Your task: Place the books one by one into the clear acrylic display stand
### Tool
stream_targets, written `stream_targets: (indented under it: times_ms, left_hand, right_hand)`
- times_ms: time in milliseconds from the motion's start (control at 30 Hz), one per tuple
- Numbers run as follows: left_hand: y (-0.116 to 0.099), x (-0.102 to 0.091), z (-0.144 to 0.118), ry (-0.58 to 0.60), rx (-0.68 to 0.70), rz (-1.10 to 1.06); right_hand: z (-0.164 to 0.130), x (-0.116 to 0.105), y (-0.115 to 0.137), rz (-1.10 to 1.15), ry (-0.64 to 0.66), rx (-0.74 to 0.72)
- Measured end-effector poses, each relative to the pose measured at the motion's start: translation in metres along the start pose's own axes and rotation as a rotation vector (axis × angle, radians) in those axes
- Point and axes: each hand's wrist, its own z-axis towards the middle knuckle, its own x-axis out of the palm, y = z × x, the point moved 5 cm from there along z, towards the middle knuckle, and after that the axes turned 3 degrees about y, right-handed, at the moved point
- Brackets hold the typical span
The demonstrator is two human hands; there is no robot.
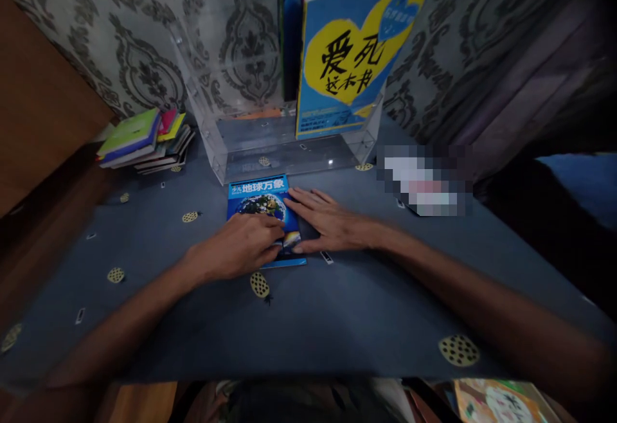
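Observation:
A blue book (258, 185) with a picture of the Earth and white Chinese characters on its cover lies closed on the cloth-covered table. My left hand (243, 242) rests across the cover with its fingers curled in; whatever may be inside them is hidden. Flat along the book's right edge lies my right hand (328, 221), fingers spread, fingertips touching the cover and the thumb near its lower right part. Just beyond the book stands a clear acrylic rack (289, 164). Several books lean in its right half, the front one a blue book with a yellow heart (337, 63).
To the left at the back is an uneven pile of books (132, 140). A blurred-out item (421, 182) sits on the right. Patterned wall covering (241, 37) rises behind the dark tablecloth (366, 333). Below the table's front edge, another book (504, 404) shows at lower right.

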Motion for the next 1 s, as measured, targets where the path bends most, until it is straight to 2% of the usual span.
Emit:
stream_targets:
  times_ms: [200, 333, 400, 500, 667, 767, 867, 1000]
  left_hand:
    - [0.041, 0.01, 0.011, -0.161, -0.16, 0.058]
    - [0.074, 0.016, 0.012, -0.189, -0.392, 0.13]
    - [0.083, 0.017, 0.011, -0.201, -0.446, 0.152]
    - [0.087, 0.019, 0.01, -0.231, -0.435, 0.165]
    - [0.088, 0.025, 0.009, -0.275, -0.438, 0.145]
    - [0.089, 0.027, 0.008, -0.297, -0.441, 0.125]
    - [0.089, 0.028, 0.008, -0.304, -0.441, 0.108]
    - [0.088, 0.029, 0.006, -0.303, -0.475, 0.082]
  right_hand:
    - [-0.001, -0.001, 0.006, 0.006, -0.016, -0.019]
    - [-0.003, -0.005, 0.006, 0.004, -0.031, -0.017]
    - [-0.003, -0.008, 0.007, 0.002, -0.026, -0.018]
    - [0.007, -0.013, 0.013, -0.015, -0.031, -0.008]
    - [0.046, -0.013, 0.025, -0.125, -0.062, 0.008]
    - [0.062, -0.011, 0.019, -0.168, -0.097, 0.082]
    - [0.062, -0.009, 0.005, -0.163, -0.106, 0.175]
    - [0.045, -0.007, -0.004, -0.149, -0.134, 0.207]
